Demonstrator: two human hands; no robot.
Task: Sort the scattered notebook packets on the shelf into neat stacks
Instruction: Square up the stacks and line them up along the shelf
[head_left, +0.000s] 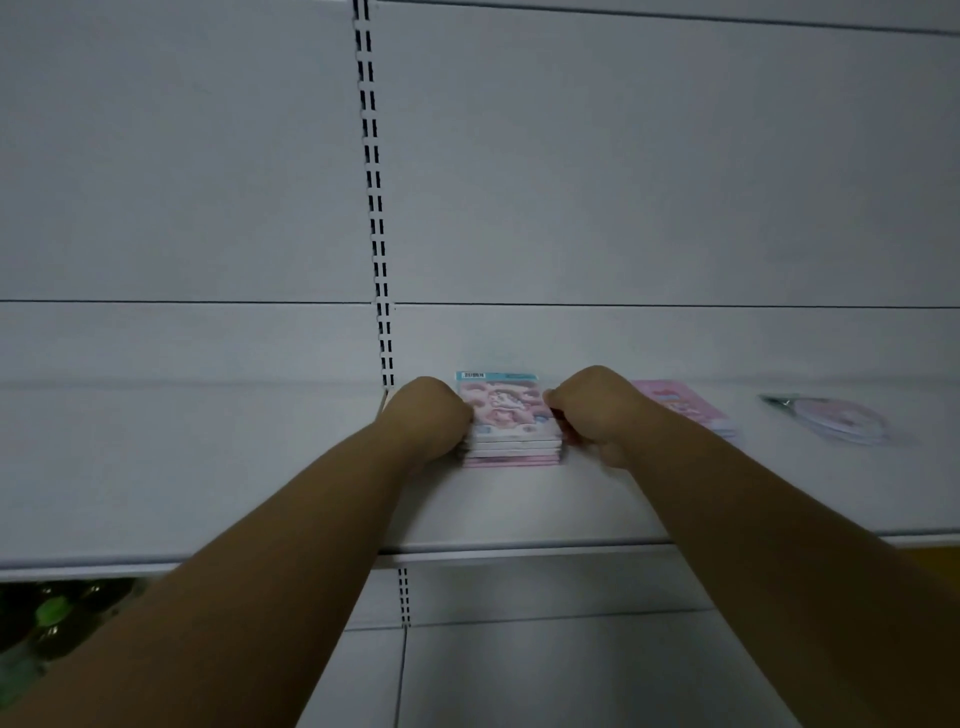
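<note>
A stack of several pink and white notebook packets (506, 421) lies on the white shelf (208, 467), near its back wall. The top packet shows a pastel cartoon print and a blue strip with a barcode. My left hand (428, 415) grips the stack's left side with curled fingers. My right hand (592, 410) grips its right side, thumb on the top packet's edge. A second, lower pink stack (685, 408) lies just right of my right hand, partly hidden by it.
A clear-wrapped round pinkish item (841, 421) lies farther right on the shelf. A slotted black upright (376, 208) runs down the back wall. Green goods (52, 618) show below the shelf's front edge at the lower left.
</note>
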